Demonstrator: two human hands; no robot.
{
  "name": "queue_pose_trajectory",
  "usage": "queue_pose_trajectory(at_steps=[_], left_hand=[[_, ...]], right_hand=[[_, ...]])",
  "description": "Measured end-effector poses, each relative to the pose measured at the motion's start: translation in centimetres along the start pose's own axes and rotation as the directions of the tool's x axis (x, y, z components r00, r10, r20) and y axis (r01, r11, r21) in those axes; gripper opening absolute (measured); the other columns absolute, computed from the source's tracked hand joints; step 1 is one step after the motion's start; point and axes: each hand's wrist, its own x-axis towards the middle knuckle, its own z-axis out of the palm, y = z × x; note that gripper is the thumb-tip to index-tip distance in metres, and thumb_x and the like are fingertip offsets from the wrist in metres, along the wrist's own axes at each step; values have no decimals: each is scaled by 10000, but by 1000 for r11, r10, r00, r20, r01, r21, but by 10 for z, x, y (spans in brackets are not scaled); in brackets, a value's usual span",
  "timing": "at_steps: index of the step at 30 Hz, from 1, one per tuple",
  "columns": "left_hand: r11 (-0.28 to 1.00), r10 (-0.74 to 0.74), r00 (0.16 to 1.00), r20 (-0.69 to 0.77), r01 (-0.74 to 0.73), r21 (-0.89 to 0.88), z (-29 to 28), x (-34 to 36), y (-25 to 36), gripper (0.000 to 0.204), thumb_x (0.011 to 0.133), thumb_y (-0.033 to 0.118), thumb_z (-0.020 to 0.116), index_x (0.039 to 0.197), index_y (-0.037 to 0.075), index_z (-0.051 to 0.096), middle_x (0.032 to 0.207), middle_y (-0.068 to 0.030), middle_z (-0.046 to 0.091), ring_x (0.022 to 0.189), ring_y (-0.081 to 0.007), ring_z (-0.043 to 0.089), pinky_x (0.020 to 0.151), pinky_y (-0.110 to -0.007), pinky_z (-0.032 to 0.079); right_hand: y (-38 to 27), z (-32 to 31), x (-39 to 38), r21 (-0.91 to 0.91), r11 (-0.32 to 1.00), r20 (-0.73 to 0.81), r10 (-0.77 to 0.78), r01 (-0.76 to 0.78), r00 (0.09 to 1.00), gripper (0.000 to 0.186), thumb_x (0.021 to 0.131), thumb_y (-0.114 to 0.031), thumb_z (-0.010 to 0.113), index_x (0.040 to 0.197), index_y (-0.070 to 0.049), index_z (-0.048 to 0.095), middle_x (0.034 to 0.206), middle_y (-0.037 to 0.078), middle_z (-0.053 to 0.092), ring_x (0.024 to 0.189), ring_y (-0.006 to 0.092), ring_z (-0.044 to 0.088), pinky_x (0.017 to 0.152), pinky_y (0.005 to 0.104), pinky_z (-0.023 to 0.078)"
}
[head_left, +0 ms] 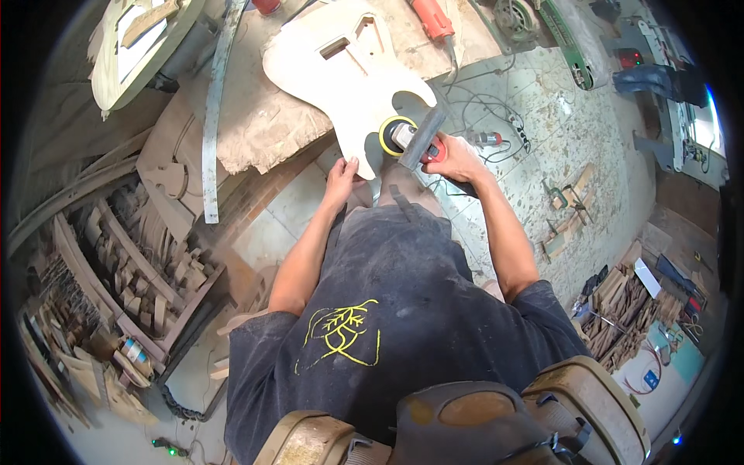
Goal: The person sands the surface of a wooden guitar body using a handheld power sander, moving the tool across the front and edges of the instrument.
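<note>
A pale wooden electric guitar body (329, 89) lies on the workbench with rectangular cavities cut in its face. My left hand (341, 180) is closed on the tip of its near horn, fingers partly hidden beneath the wood. In my right hand (459, 161) is a red and silver power sander (436, 149), gripped by its red body. The yellow-rimmed disc (389, 132) is at the curved inner edge of the body, beside that horn; whether it spins I cannot tell. A dark grey bar (424, 139) crosses in front of the tool and hides part of it.
An orange-red power tool (434, 19) lies at the bench's back right. A long metal strip (211, 147) crosses its left side. Cables (504, 116) and clamped wood pieces (570, 198) are on the dusty floor to the right. Racks of wood offcuts (143, 287) stand at left.
</note>
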Motion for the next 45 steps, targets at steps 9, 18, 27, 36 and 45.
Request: queue_pose_trajectory(at_steps=[9, 18, 27, 36, 45], left_hand=[[999, 5, 1000, -8, -5, -36, 3, 0, 0, 489, 1104, 415, 532, 1327, -18, 567, 1185, -121, 701, 1046, -212, 707, 903, -371, 599], [1000, 12, 1000, -11, -12, 9, -1, 5, -7, 485, 1102, 419, 538, 1310, -17, 573, 1192, -121, 697, 1069, -215, 699, 913, -384, 601], [999, 2, 1000, -13, -3, -36, 2, 0, -2, 493, 1098, 421, 547, 1323, -17, 562, 1183, -120, 691, 1061, -210, 696, 917, -386, 595], [999, -3, 1000, 9, 3, -50, 1, -1, -3, 485, 1100, 408, 543, 1318, -25, 556, 1200, -129, 690, 1058, -215, 700, 924, -385, 593], [999, 10, 1000, -20, -10, -32, 5, -4, 3, 472, 1103, 404, 548, 1288, -30, 565, 1164, -128, 702, 1014, -210, 711, 908, -368, 600]], right_hand=[[8, -9, 14, -39, 999, 21, -36, 36, 999, 648, 671, -446, 796, 1130, -10, 655, 986, 286, 730, 966, 471, 700, 860, 518, 554], [9, -11, 18, -9, 1000, -53, -16, 16, 998, 626, 664, -437, 799, 1106, -16, 662, 997, 281, 735, 978, 467, 701, 873, 513, 554], [7, -16, 23, -110, 989, 3, -96, 95, 995, 628, 674, -432, 800, 1074, 28, 649, 979, 289, 729, 973, 469, 702, 869, 507, 562], [11, -19, 30, -93, 992, -12, -85, 84, 996, 644, 672, -447, 800, 1117, -3, 657, 997, 273, 739, 975, 467, 704, 878, 513, 556], [2, -25, 38, -83, 993, -33, -81, 78, 996, 661, 677, -460, 796, 1139, -7, 661, 1014, 277, 737, 987, 470, 702, 882, 515, 552]])
